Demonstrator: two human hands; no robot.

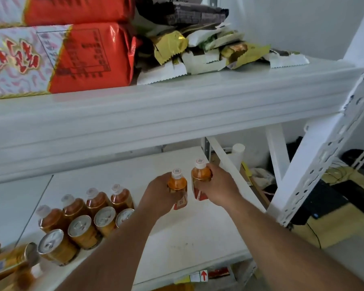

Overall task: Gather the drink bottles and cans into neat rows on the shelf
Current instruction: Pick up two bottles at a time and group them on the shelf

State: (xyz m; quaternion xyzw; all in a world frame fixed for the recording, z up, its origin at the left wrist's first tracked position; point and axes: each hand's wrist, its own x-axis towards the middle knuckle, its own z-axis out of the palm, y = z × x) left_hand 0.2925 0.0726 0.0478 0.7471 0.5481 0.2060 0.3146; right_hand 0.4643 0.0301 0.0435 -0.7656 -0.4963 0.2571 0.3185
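Observation:
My left hand point(156, 198) grips an orange tea bottle point(177, 183) with a white cap, held over the white lower shelf point(193, 234). My right hand point(218, 186) grips a second bottle of the same kind point(200, 172) just to its right, the two nearly touching. To the left stands a diagonal row of several brown tea bottles point(97, 199), and in front of it a row of several golden cans point(83, 231). At the far left a can point(13, 260) lies on its side among blurred drinks.
The upper shelf point(177, 106) juts out above the hands and carries red and white packs point(57, 57) and loose snack packets point(214, 53). A perforated white upright point(328, 156) stands at the right. Beyond it is a desk with cables and a dark device point(332, 198).

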